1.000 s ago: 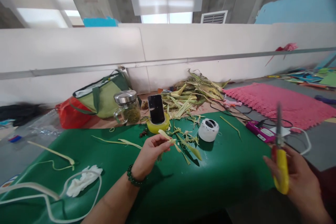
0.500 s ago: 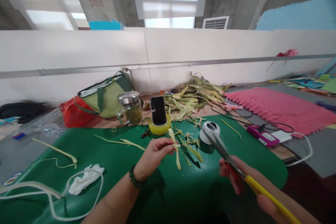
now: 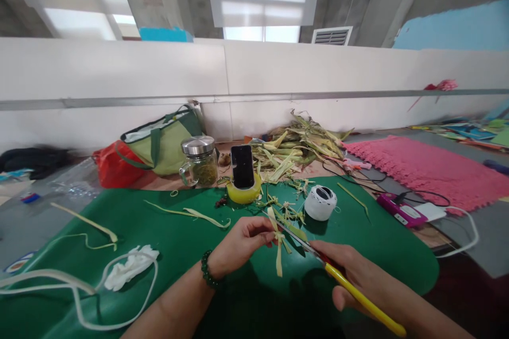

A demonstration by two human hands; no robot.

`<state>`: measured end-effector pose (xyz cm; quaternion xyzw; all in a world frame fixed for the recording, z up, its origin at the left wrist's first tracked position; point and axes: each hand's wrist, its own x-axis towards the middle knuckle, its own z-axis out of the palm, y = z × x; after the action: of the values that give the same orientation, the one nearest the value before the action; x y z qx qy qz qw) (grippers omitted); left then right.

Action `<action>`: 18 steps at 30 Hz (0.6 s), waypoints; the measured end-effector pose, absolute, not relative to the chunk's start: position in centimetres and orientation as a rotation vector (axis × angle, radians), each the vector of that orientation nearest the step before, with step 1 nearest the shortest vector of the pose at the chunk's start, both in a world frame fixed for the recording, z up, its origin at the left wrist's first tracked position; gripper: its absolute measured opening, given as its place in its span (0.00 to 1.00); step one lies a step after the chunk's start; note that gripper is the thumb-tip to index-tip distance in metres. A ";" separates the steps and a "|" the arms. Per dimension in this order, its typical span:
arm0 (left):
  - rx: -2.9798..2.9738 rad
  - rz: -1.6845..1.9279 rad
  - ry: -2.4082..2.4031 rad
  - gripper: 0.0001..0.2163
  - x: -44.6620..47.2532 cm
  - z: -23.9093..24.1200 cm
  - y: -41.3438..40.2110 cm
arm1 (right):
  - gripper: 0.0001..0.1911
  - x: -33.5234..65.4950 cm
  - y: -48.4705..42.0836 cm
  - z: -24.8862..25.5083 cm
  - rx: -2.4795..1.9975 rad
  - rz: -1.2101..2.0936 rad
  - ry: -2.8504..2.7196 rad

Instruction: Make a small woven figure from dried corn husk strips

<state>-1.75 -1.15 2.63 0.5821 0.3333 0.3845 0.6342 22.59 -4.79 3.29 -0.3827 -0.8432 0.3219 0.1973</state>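
My left hand (image 3: 243, 241) pinches a pale yellow-green leaf strip (image 3: 278, 246) that is tied near the top and hangs down over the green mat (image 3: 167, 254). My right hand (image 3: 350, 273) grips yellow-handled scissors (image 3: 338, 275), with the blades pointing left and reaching the strip just beside my left fingertips. A dark bead bracelet (image 3: 209, 278) is on my left wrist. Whether the blades are around the strip or only touch it I cannot tell.
On the mat lie loose leaf strips (image 3: 191, 213), a white thread spool (image 3: 320, 202), a phone (image 3: 242, 167) propped in a yellow tape roll (image 3: 243, 194), white tissue (image 3: 129, 270) and white cord. Behind are a glass jar (image 3: 200, 161), a green bag (image 3: 159, 140), a husk pile (image 3: 298, 145), a pink rug (image 3: 421, 164).
My right hand swung the scissors in from the far right, down to the strip in my left hand. My left hand has turned the strip so that it hangs downward.
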 end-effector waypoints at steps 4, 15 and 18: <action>1.313 0.875 0.761 0.12 -1.8 2.6 -1.2 | 0.39 22.4 -4.8 2.9 -1.090 0.903 -2.356; 1.330 0.816 0.731 0.11 -1.9 2.6 -1.2 | 0.27 23.3 -4.7 1.7 -1.196 1.036 -2.329; 1.326 0.799 0.730 0.11 -1.9 2.7 -1.3 | 0.24 23.6 -4.5 1.7 -1.177 1.038 -2.272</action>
<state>-1.89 -1.26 2.74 0.5851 0.3221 0.3526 0.6554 23.63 -4.45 1.67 -0.4185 -0.8079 0.3692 0.1892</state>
